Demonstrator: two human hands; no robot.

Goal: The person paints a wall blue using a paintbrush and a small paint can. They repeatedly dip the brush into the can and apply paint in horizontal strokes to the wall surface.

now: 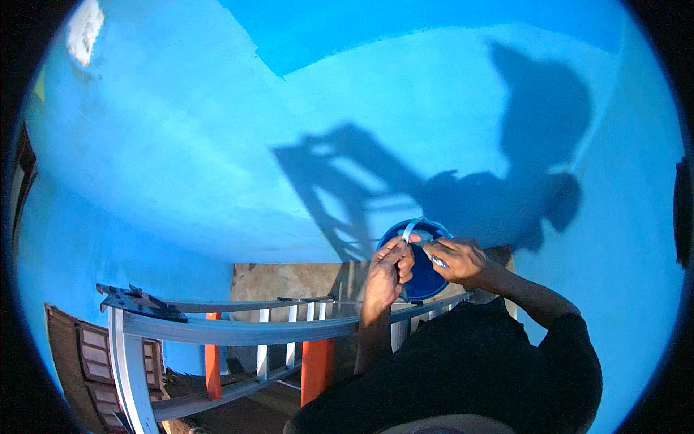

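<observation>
A round blue bucket (425, 285) is in front of my body, near the wall, with a blue interior. My left hand (386, 274) is at its near-left side, fingers curled around the lower end of a narrow pale strip (410, 230). That strip reaches up across the bucket's far rim; whether it is the bucket's handle I cannot tell. Over the right side of the bucket's mouth is my right hand (458, 261), its fingers bent around a small whitish object (439, 262). Most of that object is hidden by the fingers.
An aluminium ladder (238, 331) with orange parts (318, 369) stretches along my left. Ahead rises a light-blue painted wall (217, 163), with a darker blue area (434, 27) higher up. My shadow (545, 114) falls on it. Wood-framed windows (97, 352) show at lower left.
</observation>
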